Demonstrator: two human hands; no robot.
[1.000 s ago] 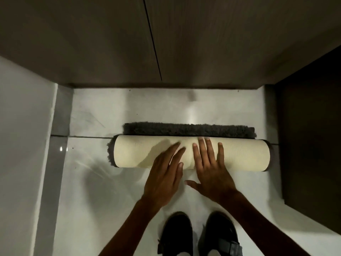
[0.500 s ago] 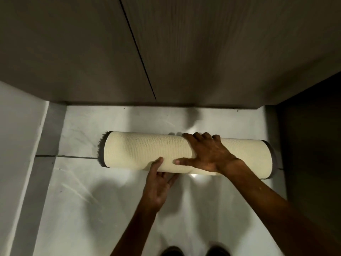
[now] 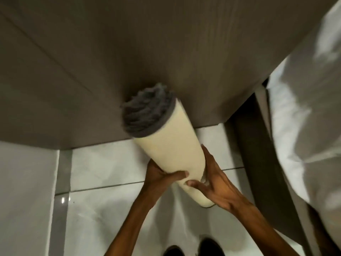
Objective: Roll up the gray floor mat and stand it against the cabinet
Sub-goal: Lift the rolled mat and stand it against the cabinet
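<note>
- Single head-worn wide-angle view, looking steeply down from close above.
- Faces the cabinet (image 3: 129,52) filling the upper frame; tiled floor (image 3: 103,167) below, shoes (image 3: 191,250) at bottom edge.

2 bare forearms, no sleeves, no watch or rings visible. Left hand (image 3: 160,175) and right hand (image 3: 215,183): uncovered, fingers slender, nails short. Below, toes of 2 black shoes (image 3: 211,247), rounded and dark, cut off by the lower frame edge.
</note>
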